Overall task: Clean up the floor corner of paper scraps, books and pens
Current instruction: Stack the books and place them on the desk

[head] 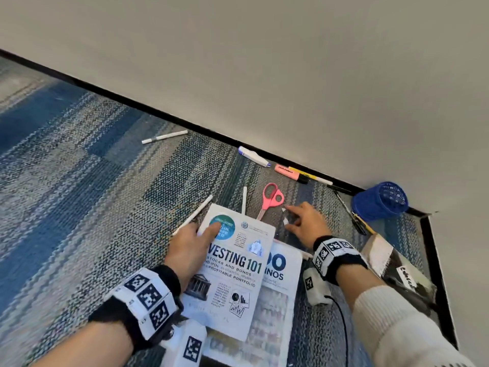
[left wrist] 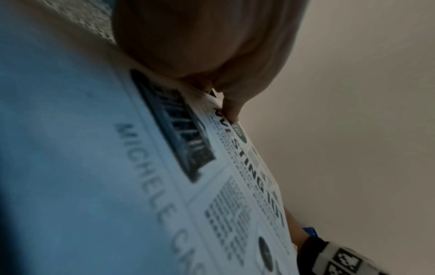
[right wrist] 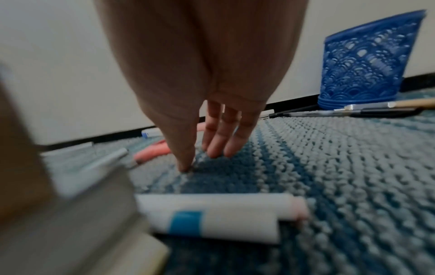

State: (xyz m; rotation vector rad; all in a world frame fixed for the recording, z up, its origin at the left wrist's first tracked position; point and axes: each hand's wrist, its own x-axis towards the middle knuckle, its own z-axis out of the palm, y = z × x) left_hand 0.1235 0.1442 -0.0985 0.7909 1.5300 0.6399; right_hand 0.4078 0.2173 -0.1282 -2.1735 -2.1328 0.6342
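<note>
My left hand (head: 195, 242) grips the left edge of a white book titled Investing 101 (head: 232, 271), thumb on its cover; the left wrist view shows the thumb (left wrist: 230, 106) pressing the cover (left wrist: 164, 186). This book lies partly over a second white book (head: 280, 284). My right hand (head: 301, 221) reaches down with straight fingers (right wrist: 216, 147), thumb tip on the carpet, at small white paper scraps (head: 285, 220) beside pink scissors (head: 271, 198). It holds nothing that I can see.
Pens lie scattered on the carpet: a white one (head: 164, 136), a highlighter (head: 288, 172) by the skirting, black ones (head: 346, 207). A blue mesh cup (head: 379, 201) sits in the corner. A dark book (head: 397, 263) lies right. A white marker (right wrist: 212, 217) lies under my right wrist.
</note>
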